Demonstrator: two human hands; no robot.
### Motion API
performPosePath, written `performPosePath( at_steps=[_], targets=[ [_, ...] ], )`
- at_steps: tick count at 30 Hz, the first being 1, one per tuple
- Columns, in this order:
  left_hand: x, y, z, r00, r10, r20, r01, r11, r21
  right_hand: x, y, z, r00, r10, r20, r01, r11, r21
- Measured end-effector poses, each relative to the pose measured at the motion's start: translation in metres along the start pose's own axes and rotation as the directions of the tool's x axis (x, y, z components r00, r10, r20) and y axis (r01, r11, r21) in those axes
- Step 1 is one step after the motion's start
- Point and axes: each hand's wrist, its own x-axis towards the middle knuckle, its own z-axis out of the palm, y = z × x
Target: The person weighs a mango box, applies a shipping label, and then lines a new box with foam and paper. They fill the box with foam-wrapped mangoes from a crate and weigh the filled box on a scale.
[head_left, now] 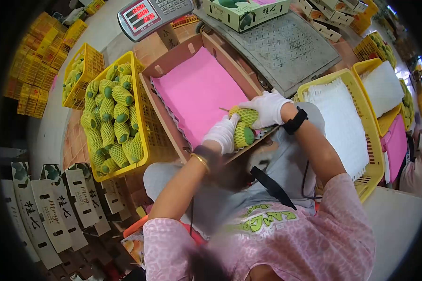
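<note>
An open cardboard box [154, 70] lined with a pink sheet [204, 89] lies in front of me. At its near right corner are two green mangoes [243, 135] in yellow-green foam nets. My left hand [224, 133], in a white glove, has its fingers wrapped round the lower mango from the left. My right hand [266, 110], also gloved, is closed on the upper mango from the right. Its fingertips are partly hidden behind the fruit. The two hands are close together over the box edge.
A yellow crate [145, 126] of netted mangoes stands left, with a smaller crate [96, 61] behind. A lit scale display [143, 16] and metal platform [290, 51] are ahead. Right is a crate [373, 154] holding white foam nets [337, 122]. Printed cartons [51, 210] stand lower left.
</note>
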Motion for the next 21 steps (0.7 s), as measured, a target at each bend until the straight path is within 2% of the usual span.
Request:
performPosePath(
  at_steps=[2, 6, 7, 8, 9, 10, 11, 12, 13, 14, 15, 16, 17, 18, 19, 21],
  targets=[
    [0.001, -0.006, 0.003, 0.997, 0.058, -0.053, -0.061, 0.996, -0.065, -0.005, -0.009, 0.006, 0.996, 0.01, -0.087, -0.033, 0.965, -0.261],
    [0.002, -0.009, 0.004, 0.994, 0.073, -0.078, -0.079, 0.994, -0.074, -0.006, -0.022, 0.004, 0.994, 0.069, -0.081, -0.091, 0.946, -0.31],
    [-0.005, -0.003, 0.0, 0.991, 0.067, -0.117, -0.078, 0.993, -0.09, -0.005, -0.02, -0.001, 0.996, 0.072, -0.054, -0.083, 0.967, -0.241],
    [0.012, -0.021, 0.021, 0.99, 0.071, -0.125, -0.082, 0.993, -0.088, -0.006, -0.019, -0.007, 0.995, 0.075, -0.06, -0.087, 0.965, -0.246],
    [0.042, -0.055, 0.061, 0.978, 0.134, -0.159, -0.191, 0.879, -0.436, -0.008, -0.019, -0.013, 0.996, 0.085, -0.016, -0.087, 0.968, -0.235],
    [0.037, -0.045, 0.048, 0.961, 0.179, -0.209, -0.275, 0.635, -0.722, -0.008, -0.019, -0.017, 0.995, 0.094, 0.032, -0.085, 0.971, -0.222],
    [0.024, -0.035, 0.04, 0.971, 0.149, -0.188, -0.197, 0.942, -0.271, -0.004, -0.019, -0.021, 0.986, 0.133, 0.099, -0.11, 0.972, -0.208],
    [0.03, -0.04, 0.05, 0.971, 0.149, -0.185, -0.197, 0.94, -0.279, -0.003, -0.019, -0.02, 0.985, 0.135, 0.107, -0.11, 0.972, -0.209],
    [0.042, -0.051, 0.069, 0.967, 0.154, -0.202, -0.24, 0.816, -0.525, -0.002, -0.019, -0.018, 0.986, 0.133, 0.096, -0.107, 0.965, -0.239],
    [0.056, -0.063, 0.086, 0.962, 0.155, -0.224, -0.27, 0.631, -0.727, 0.001, -0.018, -0.017, 0.988, 0.131, 0.081, -0.104, 0.957, -0.269],
    [0.06, -0.062, 0.086, 0.956, 0.178, -0.235, -0.294, 0.569, -0.768, 0.004, -0.017, -0.018, 0.989, 0.125, 0.084, -0.1, 0.963, -0.249],
    [0.062, -0.063, 0.086, 0.956, 0.178, -0.231, -0.292, 0.566, -0.771, 0.005, -0.016, -0.018, 0.988, 0.127, 0.09, -0.101, 0.964, -0.248],
    [0.063, -0.064, 0.086, 0.965, 0.197, -0.171, -0.261, 0.764, -0.59, 0.006, -0.017, -0.019, 0.983, 0.14, 0.116, -0.108, 0.962, -0.25],
    [0.054, -0.055, 0.072, 0.974, 0.199, -0.111, -0.225, 0.905, -0.362, 0.006, -0.019, -0.021, 0.978, 0.152, 0.141, -0.113, 0.961, -0.253],
    [0.012, -0.017, 0.023, 0.982, 0.166, -0.085, -0.176, 0.976, -0.132, 0.008, -0.021, -0.018, 0.975, 0.17, 0.144, -0.125, 0.952, -0.28],
    [0.013, -0.018, 0.024, 0.982, 0.168, -0.089, -0.178, 0.976, -0.127, 0.006, -0.024, -0.015, 0.976, 0.168, 0.141, -0.118, 0.945, -0.306]
  ],
)
